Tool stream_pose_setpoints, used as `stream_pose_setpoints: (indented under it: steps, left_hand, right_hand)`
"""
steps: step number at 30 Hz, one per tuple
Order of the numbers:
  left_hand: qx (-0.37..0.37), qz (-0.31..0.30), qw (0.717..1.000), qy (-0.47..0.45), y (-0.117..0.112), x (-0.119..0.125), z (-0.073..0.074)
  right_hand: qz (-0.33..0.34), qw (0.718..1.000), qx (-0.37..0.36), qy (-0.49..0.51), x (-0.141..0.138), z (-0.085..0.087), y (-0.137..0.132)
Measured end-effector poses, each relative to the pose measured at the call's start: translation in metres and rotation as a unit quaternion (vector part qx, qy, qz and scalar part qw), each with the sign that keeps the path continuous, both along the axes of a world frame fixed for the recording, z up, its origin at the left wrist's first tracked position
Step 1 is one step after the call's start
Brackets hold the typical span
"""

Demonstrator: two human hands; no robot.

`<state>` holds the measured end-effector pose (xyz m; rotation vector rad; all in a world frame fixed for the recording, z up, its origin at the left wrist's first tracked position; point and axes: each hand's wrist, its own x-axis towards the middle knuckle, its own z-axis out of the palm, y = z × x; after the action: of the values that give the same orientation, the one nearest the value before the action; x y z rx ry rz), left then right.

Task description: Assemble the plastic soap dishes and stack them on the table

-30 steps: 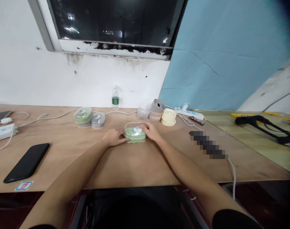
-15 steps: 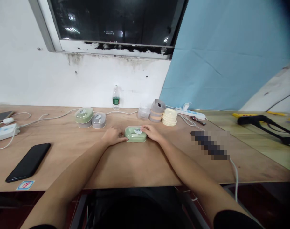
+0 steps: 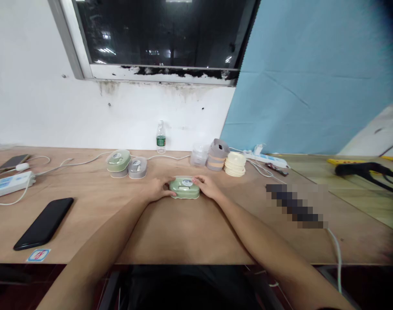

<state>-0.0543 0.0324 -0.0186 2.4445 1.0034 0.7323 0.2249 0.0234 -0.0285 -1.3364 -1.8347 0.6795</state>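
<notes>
A light green oval lidded box (image 3: 184, 193), a lunch-box-like container with a round sticker on its lid, sits on the wooden table in front of me. My left hand (image 3: 158, 190) grips its left end, thumb at the near side and fingers toward the back. On its right end lies my right hand (image 3: 207, 186), with the fingertips pressed on the lid's edge. Behind and to the left stand a green lidded box (image 3: 118, 159) on top of a grey one and a smaller grey lidded box (image 3: 138, 167).
At the back are a plastic bottle (image 3: 160, 138), clear cups (image 3: 199, 156), stacked grey parts (image 3: 217, 156) and stacked cream parts (image 3: 235, 164). A black phone (image 3: 44, 224) lies left. Power strips (image 3: 11, 185) and white cables run along the table. A blurred-out dark object (image 3: 295, 206) is at right.
The view has shifted slightly, so everything sits a little lower and further right. Both hands stay at the ends of the green box, the left a bit further around its end.
</notes>
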Motion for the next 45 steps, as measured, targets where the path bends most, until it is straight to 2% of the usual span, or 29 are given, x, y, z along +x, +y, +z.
stream_pose_setpoints:
  steps: [6, 12, 15, 18, 21, 23, 25, 27, 30, 33, 40, 45]
  left_hand:
    - [0.000, 0.017, 1.000, -0.017, 0.000, -0.002, 0.002]
    - [-0.054, 0.004, 0.998, -0.036, -0.005, 0.002, -0.003]
    - [-0.042, -0.001, 0.999, -0.024, -0.004, 0.001, -0.004]
    - [-0.028, 0.007, 0.999, -0.030, -0.004, 0.001, -0.003]
    - [0.019, -0.001, 0.998, -0.052, -0.004, 0.002, 0.000]
    - [0.062, 0.006, 0.996, -0.062, -0.003, 0.001, 0.003]
    - [0.109, 0.048, 0.990, -0.072, 0.000, -0.004, 0.007]
    - [0.158, 0.130, 0.974, -0.095, 0.004, -0.013, 0.012]
    - [0.214, 0.289, 0.923, -0.134, 0.008, -0.031, 0.018]
    - [0.227, 0.389, 0.881, -0.145, 0.010, -0.046, 0.022]
    - [0.146, 0.472, 0.860, -0.127, 0.019, -0.057, 0.016]
    - [0.130, 0.503, 0.847, -0.112, 0.024, -0.059, 0.010]
  right_hand:
    - [0.023, 1.000, 0.000, 0.010, -0.003, -0.004, 0.007]
    - [0.028, 0.998, -0.020, 0.048, -0.006, -0.001, 0.012]
    - [0.047, 0.998, -0.023, 0.043, -0.007, 0.002, 0.010]
    - [0.034, 0.999, 0.002, 0.026, -0.008, 0.004, 0.007]
    - [0.023, 0.999, 0.033, 0.011, -0.008, 0.005, 0.003]
    - [0.021, 0.999, 0.025, 0.002, -0.007, 0.005, 0.001]
    - [0.008, 1.000, 0.004, -0.007, -0.006, 0.004, 0.000]
    - [-0.004, 1.000, -0.006, -0.020, -0.005, 0.003, 0.001]
    - [0.002, 0.999, 0.000, -0.054, -0.004, 0.000, 0.004]
    - [0.011, 0.997, 0.010, -0.082, -0.004, 0.000, 0.004]
    - [0.019, 0.993, 0.027, -0.112, -0.004, 0.000, 0.004]
    - [0.018, 0.993, 0.034, -0.114, -0.004, -0.003, 0.005]
